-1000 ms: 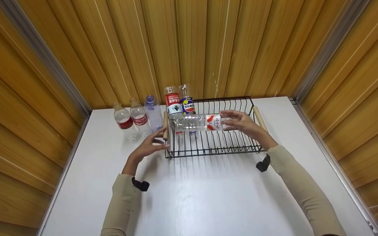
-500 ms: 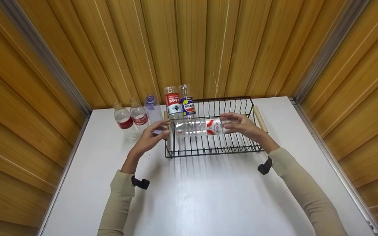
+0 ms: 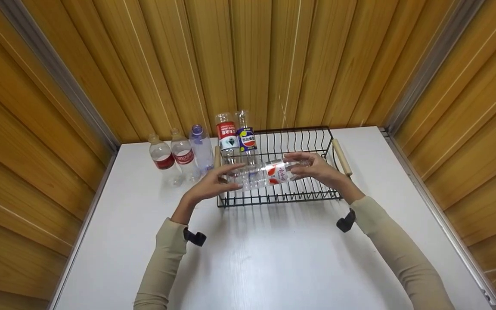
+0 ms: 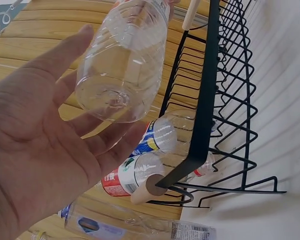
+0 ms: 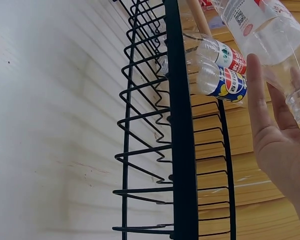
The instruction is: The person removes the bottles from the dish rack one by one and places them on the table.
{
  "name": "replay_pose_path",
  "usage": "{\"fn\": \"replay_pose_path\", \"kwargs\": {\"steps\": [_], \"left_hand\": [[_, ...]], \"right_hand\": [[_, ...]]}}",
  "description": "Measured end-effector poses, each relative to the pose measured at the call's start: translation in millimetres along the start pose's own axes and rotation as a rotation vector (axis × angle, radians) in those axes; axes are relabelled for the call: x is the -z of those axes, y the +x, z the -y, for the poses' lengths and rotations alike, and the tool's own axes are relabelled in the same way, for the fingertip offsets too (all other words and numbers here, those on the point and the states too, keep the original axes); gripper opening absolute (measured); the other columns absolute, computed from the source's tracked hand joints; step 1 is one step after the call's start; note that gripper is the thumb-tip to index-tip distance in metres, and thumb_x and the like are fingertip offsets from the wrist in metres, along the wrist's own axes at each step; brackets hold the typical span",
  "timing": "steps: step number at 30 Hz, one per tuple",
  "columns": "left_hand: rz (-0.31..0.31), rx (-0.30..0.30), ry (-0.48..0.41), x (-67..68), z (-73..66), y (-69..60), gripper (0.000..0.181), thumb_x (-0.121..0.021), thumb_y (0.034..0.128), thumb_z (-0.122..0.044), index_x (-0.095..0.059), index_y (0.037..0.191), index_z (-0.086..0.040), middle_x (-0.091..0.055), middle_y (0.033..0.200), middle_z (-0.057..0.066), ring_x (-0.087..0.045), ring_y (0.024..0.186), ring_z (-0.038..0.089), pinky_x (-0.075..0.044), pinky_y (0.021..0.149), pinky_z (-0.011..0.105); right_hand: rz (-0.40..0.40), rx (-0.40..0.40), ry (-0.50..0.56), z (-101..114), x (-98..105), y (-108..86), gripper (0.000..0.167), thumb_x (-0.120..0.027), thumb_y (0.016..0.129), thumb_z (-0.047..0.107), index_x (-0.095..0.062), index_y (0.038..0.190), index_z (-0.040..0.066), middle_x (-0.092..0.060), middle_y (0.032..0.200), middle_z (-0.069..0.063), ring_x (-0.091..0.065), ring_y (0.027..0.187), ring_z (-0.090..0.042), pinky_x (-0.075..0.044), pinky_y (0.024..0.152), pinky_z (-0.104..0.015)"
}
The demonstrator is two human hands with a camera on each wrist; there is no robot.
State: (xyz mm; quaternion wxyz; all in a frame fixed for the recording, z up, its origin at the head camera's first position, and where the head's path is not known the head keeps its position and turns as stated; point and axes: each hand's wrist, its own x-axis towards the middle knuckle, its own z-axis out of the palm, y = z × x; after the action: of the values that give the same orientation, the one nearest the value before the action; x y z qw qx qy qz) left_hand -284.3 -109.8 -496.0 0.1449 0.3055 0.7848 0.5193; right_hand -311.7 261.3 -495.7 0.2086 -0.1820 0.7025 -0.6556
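Observation:
A clear bottle with a red-and-white label (image 3: 276, 173) lies sideways above the front of a black wire rack (image 3: 282, 199). My right hand (image 3: 317, 168) grips its neck end, thumb and fingers on either side, as the right wrist view also shows. At the bottle's base is my left hand (image 3: 212, 184), fingers spread behind it and thumb apart; in the left wrist view this hand (image 4: 45, 125) is cupped beside the base (image 4: 115, 95), and firm contact is unclear. Inside the rack's left end lean a red-labelled bottle (image 3: 227, 137) and a blue-labelled bottle (image 3: 247, 140).
Left of the rack stand two bottles with red labels (image 3: 164, 161) (image 3: 183, 156) and a bluish bottle (image 3: 201, 148). The rack has wooden handles (image 3: 342, 157) at its ends. A wooden-plank wall (image 3: 252, 64) rises behind the white table (image 3: 248, 258).
The held bottle has moved toward the front of the rack and tilted, its base end now lower. My left hand has moved right, from the rack's left handle to the bottle's base.

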Motion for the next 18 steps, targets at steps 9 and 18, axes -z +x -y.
{"fn": "replay_pose_path", "kwargs": {"steps": [9, 18], "left_hand": [[0.069, -0.028, 0.028, -2.2, -0.5, 6.4, 0.07, -0.078, 0.0905, -0.015, -0.048, 0.153, -0.017, -0.051, 0.156, 0.011, -0.049, 0.141, 0.04, -0.045, 0.111, 0.061], [0.056, -0.011, 0.036, -2.7, 1.9, 5.2, 0.073, -0.082, 0.0857, -0.011, -0.051, 0.152, -0.017, -0.056, 0.15, 0.015, -0.056, 0.128, 0.041, -0.053, 0.101, 0.053]], "right_hand": [[0.005, 0.006, 0.016, 3.0, -6.0, 2.1, 0.057, -0.075, 0.089, 0.003, -0.056, 0.142, 0.001, -0.065, 0.136, -0.001, -0.066, 0.114, -0.023, -0.063, 0.087, -0.037], [0.021, 0.019, -0.02, 4.1, -7.5, 5.1, 0.066, -0.072, 0.091, 0.005, -0.044, 0.151, 0.0, -0.054, 0.149, -0.016, -0.064, 0.121, -0.023, -0.059, 0.097, -0.041]]}}
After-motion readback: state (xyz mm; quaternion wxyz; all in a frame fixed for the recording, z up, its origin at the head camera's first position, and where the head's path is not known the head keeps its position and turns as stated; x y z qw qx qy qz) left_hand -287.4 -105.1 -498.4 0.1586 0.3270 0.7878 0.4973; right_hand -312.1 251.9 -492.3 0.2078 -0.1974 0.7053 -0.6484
